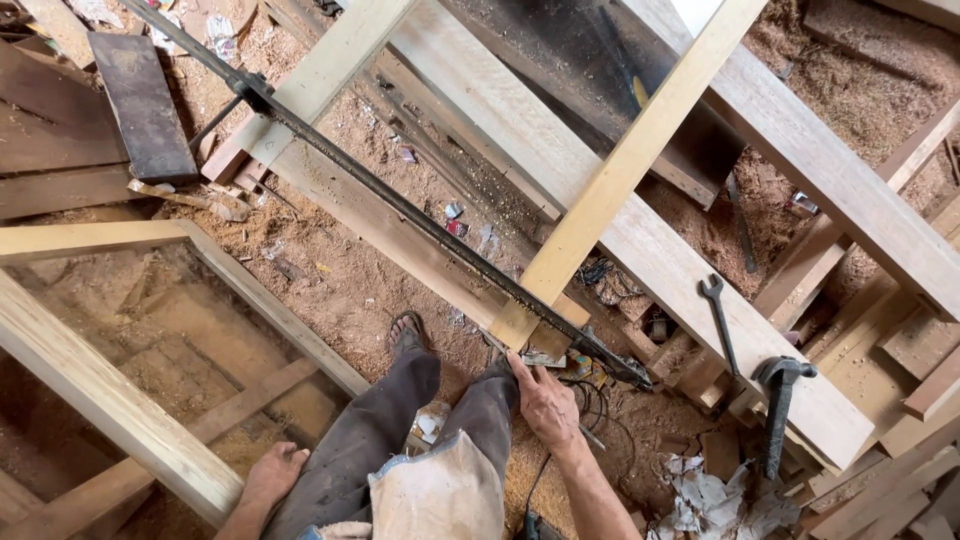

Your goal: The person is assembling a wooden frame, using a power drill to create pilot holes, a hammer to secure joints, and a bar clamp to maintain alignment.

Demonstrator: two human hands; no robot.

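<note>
Far on the left a dark flat board [140, 105] lies on the floor among sawdust [330, 270]. Near it, on the left, a thick pale beam [110, 400] slants toward us. The left hand [272, 475] rests on the near end of that beam; its fingers [292, 458] lie loose and a bit apart, gripping nothing. Next come the person's grey trouser legs and one foot in a sandal [405, 330].

A long black metal bar [400, 215] runs from far left to near right; it is a long clamp lying across the wood. A pale wooden strip [630, 155] crosses it and ends just by the right hand [545, 400]. The right hand is at the near end of the bar, touching where the strip and the bar meet; its fingertips are tucked against the wood, so I cannot tell if they pinch anything.

It looks like the step in hand is setting the strip's end against the clamp. A next move there would need the strip held still and square.

To the right, a spanner [718, 320] lies on a wide plank [690, 290]; a dark clamp head [780, 385] sits just near it.
</note>
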